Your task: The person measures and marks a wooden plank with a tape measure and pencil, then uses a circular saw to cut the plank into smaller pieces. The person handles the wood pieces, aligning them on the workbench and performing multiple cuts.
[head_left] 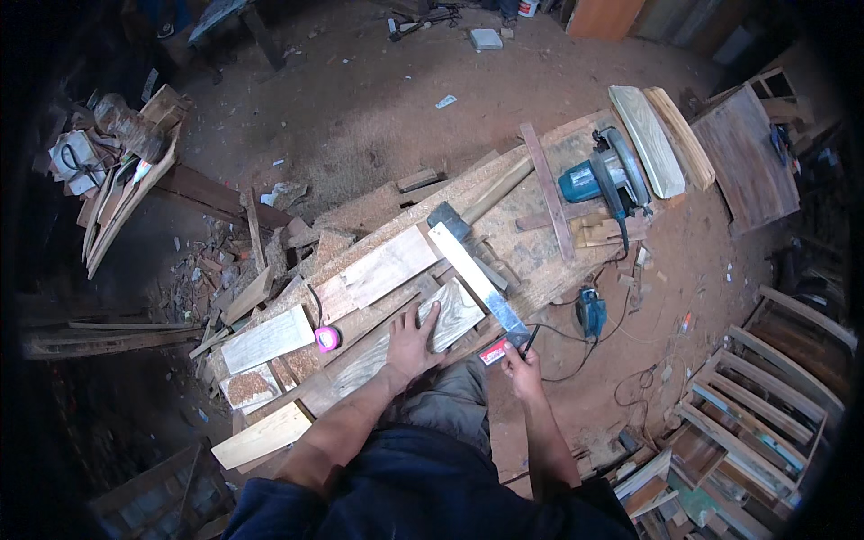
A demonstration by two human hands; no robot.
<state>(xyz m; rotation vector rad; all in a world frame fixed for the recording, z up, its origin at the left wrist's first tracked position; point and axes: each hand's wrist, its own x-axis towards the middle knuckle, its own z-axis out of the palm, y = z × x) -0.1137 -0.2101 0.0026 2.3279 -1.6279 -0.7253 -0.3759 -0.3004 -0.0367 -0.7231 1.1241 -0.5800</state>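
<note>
My left hand lies flat with fingers spread on a grained wooden board. The board rests lengthwise on the sawdust-covered bench, close to my body. At the board's right end, my right hand grips a try square by its stock. The metal blade of the try square slants away to the upper left, toward a hammer. A slim dark pencil-like stick also sticks up from the right fingers. Whether the blade touches the board is unclear. A pink tape measure sits left of my left hand.
A teal circular saw stands at the bench's far right, near thick pale boards. Pale planks lie beyond my board. Another power tool and its cord are on the floor at right. Wooden frames are stacked lower right.
</note>
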